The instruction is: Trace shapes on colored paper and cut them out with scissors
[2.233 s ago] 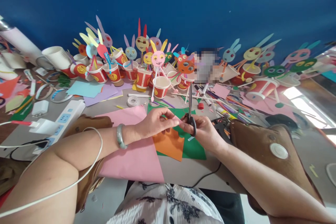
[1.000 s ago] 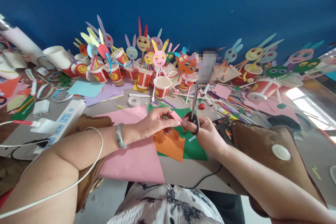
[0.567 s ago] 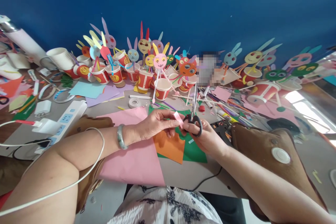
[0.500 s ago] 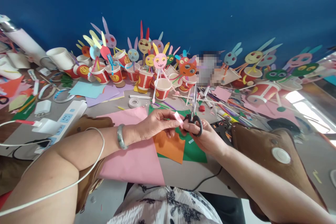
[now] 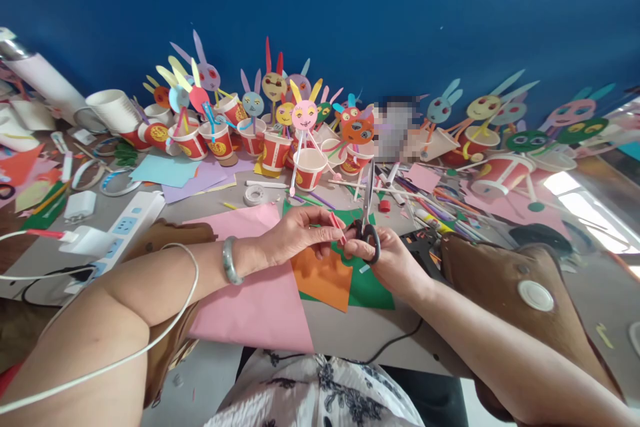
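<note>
Between the thumb and fingers of my left hand (image 5: pixel 311 232) is a small pink strip of paper (image 5: pixel 337 221), seen nearly edge-on. My right hand (image 5: pixel 393 257) is closed round the black-handled scissors (image 5: pixel 369 203), whose blades point up and away from me. Its thumb and fingertips come close to the strip's lower end; whether they touch it I cannot tell. Below both hands lie an orange sheet (image 5: pixel 325 280) and a green sheet (image 5: pixel 373 290). A large pink sheet (image 5: pixel 245 307) spreads under my left wrist.
Paper cups with rabbit-eared paper faces, such as a pink one (image 5: pixel 306 170), line the blue wall. A white power strip (image 5: pixel 125 227) and cable are at left. Tape (image 5: pixel 256 195) lies behind my left hand. Pens and sticks litter the right, beside a brown cushion-like object (image 5: pixel 495 293).
The pink strip has turned from showing its pale flat face to nearly edge-on. The scissors have rotated slightly in my right hand, and both hands stay in about the same place.
</note>
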Action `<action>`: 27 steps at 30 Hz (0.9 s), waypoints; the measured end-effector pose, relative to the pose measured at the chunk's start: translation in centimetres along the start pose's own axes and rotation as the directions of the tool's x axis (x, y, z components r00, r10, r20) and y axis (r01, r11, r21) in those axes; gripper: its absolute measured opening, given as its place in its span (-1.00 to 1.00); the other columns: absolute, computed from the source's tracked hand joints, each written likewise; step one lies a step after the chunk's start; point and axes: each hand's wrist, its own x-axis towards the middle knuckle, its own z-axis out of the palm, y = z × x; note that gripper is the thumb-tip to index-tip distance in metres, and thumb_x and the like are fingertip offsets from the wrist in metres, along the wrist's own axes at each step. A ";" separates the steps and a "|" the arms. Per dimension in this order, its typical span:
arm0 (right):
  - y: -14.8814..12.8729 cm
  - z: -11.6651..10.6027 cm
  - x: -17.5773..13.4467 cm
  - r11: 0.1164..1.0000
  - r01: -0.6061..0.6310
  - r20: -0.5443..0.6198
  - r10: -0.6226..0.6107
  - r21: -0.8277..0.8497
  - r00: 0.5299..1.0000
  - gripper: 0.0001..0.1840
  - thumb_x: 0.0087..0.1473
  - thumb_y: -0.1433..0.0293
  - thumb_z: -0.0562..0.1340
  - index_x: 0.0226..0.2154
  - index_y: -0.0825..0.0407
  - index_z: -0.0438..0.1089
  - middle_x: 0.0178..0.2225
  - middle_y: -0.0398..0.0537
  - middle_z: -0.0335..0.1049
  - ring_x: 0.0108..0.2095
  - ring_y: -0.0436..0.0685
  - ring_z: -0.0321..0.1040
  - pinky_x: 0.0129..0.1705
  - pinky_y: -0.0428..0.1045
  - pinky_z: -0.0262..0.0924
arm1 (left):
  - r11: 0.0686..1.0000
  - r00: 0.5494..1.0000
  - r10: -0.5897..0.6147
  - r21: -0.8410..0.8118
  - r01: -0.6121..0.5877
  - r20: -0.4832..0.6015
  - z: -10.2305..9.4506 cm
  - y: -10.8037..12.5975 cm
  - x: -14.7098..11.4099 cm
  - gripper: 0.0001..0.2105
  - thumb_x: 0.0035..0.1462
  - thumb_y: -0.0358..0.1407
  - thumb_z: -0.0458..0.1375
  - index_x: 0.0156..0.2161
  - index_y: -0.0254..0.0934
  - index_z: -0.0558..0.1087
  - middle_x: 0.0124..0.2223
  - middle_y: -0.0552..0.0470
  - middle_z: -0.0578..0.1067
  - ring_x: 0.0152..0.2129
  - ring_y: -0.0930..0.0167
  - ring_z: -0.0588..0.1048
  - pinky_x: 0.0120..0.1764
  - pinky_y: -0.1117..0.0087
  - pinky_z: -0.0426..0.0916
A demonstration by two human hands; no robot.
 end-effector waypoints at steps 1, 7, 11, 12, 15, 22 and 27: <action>0.0 0.0 0.0 1.000 0.000 -0.010 0.000 -0.003 1.000 -0.68 -0.07 0.13 0.43 -0.44 0.05 0.50 -0.51 -0.16 0.34 -0.49 -0.02 0.20 -0.43 -0.08 0.11 | 1.000 1.000 0.000 0.005 0.000 0.001 0.0 0.0 0.0 -0.68 -0.04 -0.12 0.37 -0.34 -0.36 0.47 -0.44 0.08 0.48 -0.60 0.54 0.45 -0.46 0.49 0.34; -0.5 0.3 0.0 1.000 0.003 -0.061 -0.002 0.027 0.998 -0.68 -0.08 0.14 0.44 -0.44 0.05 0.51 -0.51 -0.16 0.36 -0.50 -0.02 0.22 -0.43 -0.09 0.17 | 1.000 0.999 0.014 0.027 -0.015 0.038 0.2 0.4 -0.1 -0.71 0.03 -0.13 0.32 -0.29 -0.36 0.50 -0.47 0.07 0.46 -0.59 0.54 0.44 -0.45 0.50 0.34; -0.8 0.5 0.0 0.997 0.043 -0.112 -0.051 -0.071 0.992 -0.65 -0.08 0.10 0.42 -0.48 0.06 0.50 -0.55 -0.15 0.34 -0.52 -0.02 0.21 -0.46 -0.09 0.15 | 0.997 0.995 0.057 0.053 -0.053 -0.076 0.5 0.6 -0.3 -0.70 -0.02 -0.18 0.35 -0.29 -0.34 0.42 -0.37 0.08 0.46 -0.59 0.56 0.44 -0.48 0.50 0.35; -0.9 0.5 -0.1 0.992 0.053 -0.131 -0.068 -0.115 0.989 -0.65 -0.08 0.10 0.42 -0.47 0.07 0.49 -0.56 -0.15 0.34 -0.53 -0.02 0.20 -0.47 -0.09 0.15 | 0.995 0.990 0.078 0.064 -0.071 -0.114 0.6 0.6 -0.4 -0.70 -0.02 -0.19 0.36 -0.29 -0.32 0.39 -0.35 0.09 0.45 -0.59 0.56 0.44 -0.49 0.50 0.34; -1.1 0.6 -0.2 0.965 0.083 -0.183 -0.131 -0.249 0.974 -0.62 -0.09 0.08 0.41 -0.44 0.07 0.50 -0.54 -0.14 0.35 -0.53 0.00 0.21 -0.50 -0.08 0.15 | 0.984 0.969 0.163 0.102 -0.146 -0.186 0.7 0.3 -0.6 -0.71 0.00 -0.21 0.34 -0.32 -0.29 0.32 -0.31 0.09 0.46 -0.61 0.57 0.44 -0.53 0.52 0.34; -1.3 0.8 -0.4 0.843 0.204 -0.190 -0.336 -0.497 0.923 -0.66 -0.03 0.10 0.38 -0.46 0.05 0.44 -0.51 -0.12 0.39 -0.48 0.06 0.30 -0.44 -0.04 0.22 | 0.940 0.941 0.299 0.219 -0.262 -0.157 0.5 -0.4 -0.5 -0.81 0.00 -0.25 0.34 -0.35 -0.31 0.46 -0.32 0.03 0.52 -0.59 0.58 0.43 -0.49 0.53 0.36; -1.2 0.9 -0.5 0.698 0.317 -0.125 -0.504 -0.642 0.855 -0.73 0.02 0.22 0.36 -0.54 0.02 0.38 -0.47 -0.09 0.44 -0.45 0.08 0.35 -0.37 -0.02 0.24 | 0.971 0.971 0.172 0.193 -0.138 -0.169 0.2 -0.6 -0.3 -0.73 -0.03 -0.17 0.36 -0.34 -0.33 0.48 -0.50 0.08 0.48 -0.64 0.52 0.44 -0.56 0.53 0.29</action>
